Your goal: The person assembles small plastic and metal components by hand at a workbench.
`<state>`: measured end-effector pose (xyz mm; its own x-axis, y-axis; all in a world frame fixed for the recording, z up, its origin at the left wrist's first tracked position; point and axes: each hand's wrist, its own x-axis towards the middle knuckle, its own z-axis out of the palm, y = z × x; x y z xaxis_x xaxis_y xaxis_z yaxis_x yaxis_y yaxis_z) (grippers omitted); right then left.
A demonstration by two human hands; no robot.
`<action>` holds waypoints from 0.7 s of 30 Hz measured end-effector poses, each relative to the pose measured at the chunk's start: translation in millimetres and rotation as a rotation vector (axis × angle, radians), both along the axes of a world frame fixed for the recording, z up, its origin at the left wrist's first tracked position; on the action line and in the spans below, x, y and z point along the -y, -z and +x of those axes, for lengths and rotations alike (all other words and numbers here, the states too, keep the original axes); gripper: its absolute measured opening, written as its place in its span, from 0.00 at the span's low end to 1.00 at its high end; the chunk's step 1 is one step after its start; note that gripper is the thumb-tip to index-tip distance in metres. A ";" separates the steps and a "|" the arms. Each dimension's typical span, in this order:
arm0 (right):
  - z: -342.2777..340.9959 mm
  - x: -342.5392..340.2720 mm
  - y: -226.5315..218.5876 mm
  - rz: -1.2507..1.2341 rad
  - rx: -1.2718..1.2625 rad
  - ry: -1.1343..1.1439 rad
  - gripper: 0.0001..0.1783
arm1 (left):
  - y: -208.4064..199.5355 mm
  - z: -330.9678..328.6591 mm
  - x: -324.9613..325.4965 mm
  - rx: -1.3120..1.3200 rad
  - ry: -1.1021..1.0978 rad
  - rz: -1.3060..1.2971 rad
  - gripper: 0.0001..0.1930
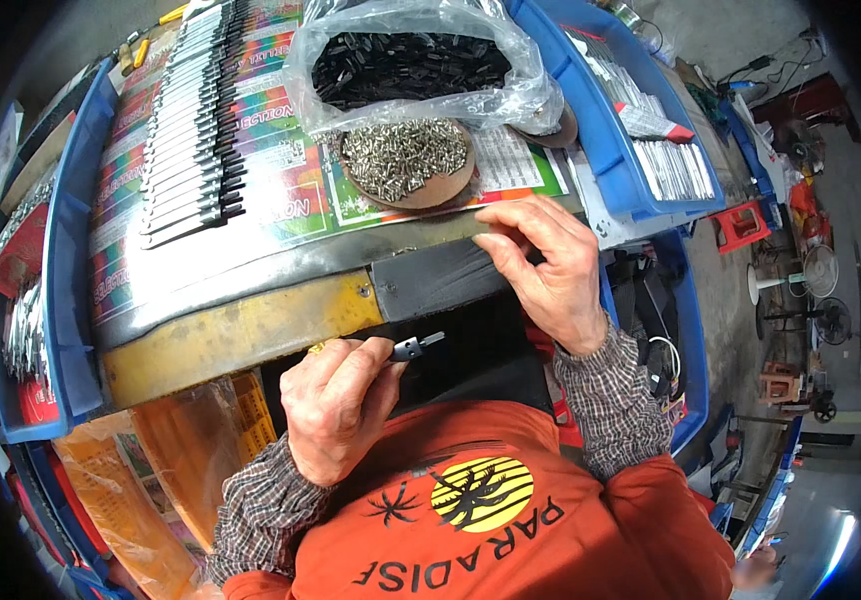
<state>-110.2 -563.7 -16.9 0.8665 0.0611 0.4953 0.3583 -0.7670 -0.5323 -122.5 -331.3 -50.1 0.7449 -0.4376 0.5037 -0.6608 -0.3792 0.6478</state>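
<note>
My left hand (pixel 339 400) is closed round a small black cylindrical piece with a metal tip (pixel 408 349), just below the table's front edge. The tip points right; the rest is hidden in the fingers. My right hand (pixel 556 270) hovers at the table edge, thumb and forefinger a little apart, with nothing visible between them. Beyond it, a heap of small silvery metal pins (pixel 406 158) lies on a round brown tray (pixel 443 194). Behind that, a clear plastic bag (pixel 301 85) holds many small black pieces (pixel 411 68).
A long row of metal rods with black ends (pixel 186 150) lies at the table's left. Blue bins (pixel 76 240) flank both sides; the right bin (pixel 591 130) holds bundled silvery strips (pixel 673 170). A red stool (pixel 741 227) and fans (pixel 821 270) stand beyond on the right.
</note>
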 end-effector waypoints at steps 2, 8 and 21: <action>14.2 1.3 0.4 -0.092 0.076 -0.014 0.12 | -4.0 2.7 -4.6 0.009 -0.023 0.002 0.12; 37.5 -1.5 6.8 -0.312 0.130 0.007 0.21 | -8.6 6.7 -14.7 -0.009 -0.099 0.039 0.11; 44.6 -7.9 8.5 -0.319 0.081 0.004 0.22 | -8.4 7.6 -16.5 -0.002 -0.126 0.059 0.12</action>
<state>-65.6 -555.8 -25.3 0.8257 0.2209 0.5190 0.3862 -0.8920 -0.2348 -114.9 -314.8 -41.7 0.7970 -0.3695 0.4778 -0.6039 -0.4967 0.6233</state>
